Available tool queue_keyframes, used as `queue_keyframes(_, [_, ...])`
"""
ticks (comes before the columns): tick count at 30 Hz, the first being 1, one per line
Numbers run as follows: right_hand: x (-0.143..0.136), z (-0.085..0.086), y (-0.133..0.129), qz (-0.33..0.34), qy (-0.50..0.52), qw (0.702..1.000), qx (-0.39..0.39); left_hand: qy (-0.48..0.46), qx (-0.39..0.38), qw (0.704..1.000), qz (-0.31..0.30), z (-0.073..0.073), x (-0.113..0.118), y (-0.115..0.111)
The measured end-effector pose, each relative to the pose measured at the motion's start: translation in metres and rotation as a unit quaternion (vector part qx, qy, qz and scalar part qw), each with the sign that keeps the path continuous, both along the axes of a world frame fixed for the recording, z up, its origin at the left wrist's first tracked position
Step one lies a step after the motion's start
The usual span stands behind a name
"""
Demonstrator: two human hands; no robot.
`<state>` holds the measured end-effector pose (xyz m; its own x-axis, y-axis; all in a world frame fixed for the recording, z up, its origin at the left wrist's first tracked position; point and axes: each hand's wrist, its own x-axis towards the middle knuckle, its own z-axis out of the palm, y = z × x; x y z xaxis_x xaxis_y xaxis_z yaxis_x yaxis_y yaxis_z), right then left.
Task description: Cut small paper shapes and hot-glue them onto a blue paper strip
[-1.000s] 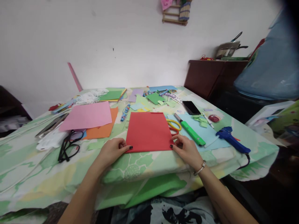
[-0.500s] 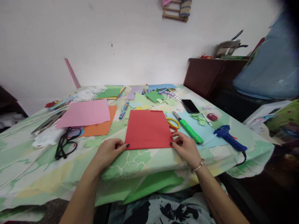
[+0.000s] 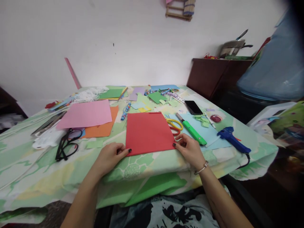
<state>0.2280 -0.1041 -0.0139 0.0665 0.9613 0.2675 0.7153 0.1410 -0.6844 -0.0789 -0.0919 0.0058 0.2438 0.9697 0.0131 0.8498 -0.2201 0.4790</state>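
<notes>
A sheet of red paper point(image 3: 148, 133) lies before me near the table's front edge, slightly turned. My left hand point(image 3: 114, 156) pinches its near left corner between thumb and curled fingers. At the near right corner, my right hand point(image 3: 188, 148) grips the paper the same way, thumb on the edge. Scissors with yellow and red handles point(image 3: 176, 124) lie beside the red paper's right side, their blades hidden. Just right of them, a green utility knife point(image 3: 193, 131) rests on light blue paper point(image 3: 213, 137).
Pink paper point(image 3: 86, 114), orange paper point(image 3: 103, 126) and black glasses point(image 3: 67, 145) lie to the left. On the right are a black phone point(image 3: 193, 107) and a blue glue gun point(image 3: 234, 139) with its cord. Green paper point(image 3: 158, 97) and scraps lie farther back on the patterned tablecloth point(image 3: 142, 169).
The red paper has turned slightly, its far edge shifting left and its near left corner coming closer to me. Both hands stay at its near corners.
</notes>
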Motion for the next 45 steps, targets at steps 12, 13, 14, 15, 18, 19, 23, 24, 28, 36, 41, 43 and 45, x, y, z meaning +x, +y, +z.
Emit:
queue_keyframes(12, [-0.001, 0.002, 0.001, -0.014, -0.004, 1.0, -0.015, 0.062, -0.014, 0.997, 0.036, 0.006, 0.007, -0.004])
queue_keyframes(13, [-0.001, 0.003, 0.001, -0.013, -0.008, 1.0, -0.015, 0.065, -0.015, 0.997, 0.037, 0.006, 0.007, -0.004])
queue_keyframes(14, [-0.001, 0.003, 0.001, -0.012, -0.013, 1.0, -0.015, 0.068, -0.016, 0.997, 0.039, 0.006, 0.008, -0.005])
queue_keyframes(15, [-0.001, 0.003, 0.001, -0.011, -0.019, 1.0, -0.013, 0.07, -0.017, 0.996, 0.045, 0.006, 0.008, -0.005])
queue_keyframes(18, [-0.001, 0.003, 0.001, -0.013, -0.037, 0.999, -0.005, 0.075, -0.001, 0.995, 0.069, 0.003, 0.009, -0.009])
queue_keyframes(19, [-0.001, 0.003, 0.001, -0.013, -0.04, 0.999, -0.002, 0.074, 0.011, 0.994, 0.076, 0.001, 0.009, -0.011])
queue_keyframes(23, [-0.002, 0.0, 0.0, -0.01, -0.042, 0.999, 0.012, 0.052, 0.068, 0.992, 0.087, -0.006, 0.012, -0.018])
queue_keyframes(24, [-0.002, 0.0, 0.0, -0.008, -0.041, 0.999, 0.013, 0.045, 0.076, 0.992, 0.089, -0.007, 0.012, -0.019])
queue_keyframes(28, [-0.001, 0.0, -0.001, -0.007, -0.041, 0.999, 0.01, 0.032, 0.088, 0.992, 0.083, -0.01, 0.013, -0.021])
queue_keyframes(36, [-0.001, 0.001, -0.002, -0.018, -0.047, 0.999, 0.009, -0.035, 0.104, 0.993, 0.048, -0.01, 0.011, -0.022])
queue_keyframes(41, [-0.001, 0.0, -0.002, -0.016, -0.038, 0.999, 0.014, -0.043, 0.119, 0.992, 0.028, -0.013, 0.006, -0.022])
queue_keyframes(43, [-0.002, 0.0, -0.001, -0.017, -0.035, 0.999, 0.013, -0.021, 0.166, 0.986, -0.007, -0.016, 0.005, -0.022])
queue_keyframes(45, [-0.002, 0.0, -0.001, -0.018, -0.031, 0.999, 0.01, 0.022, 0.211, 0.976, -0.052, -0.02, 0.005, -0.021])
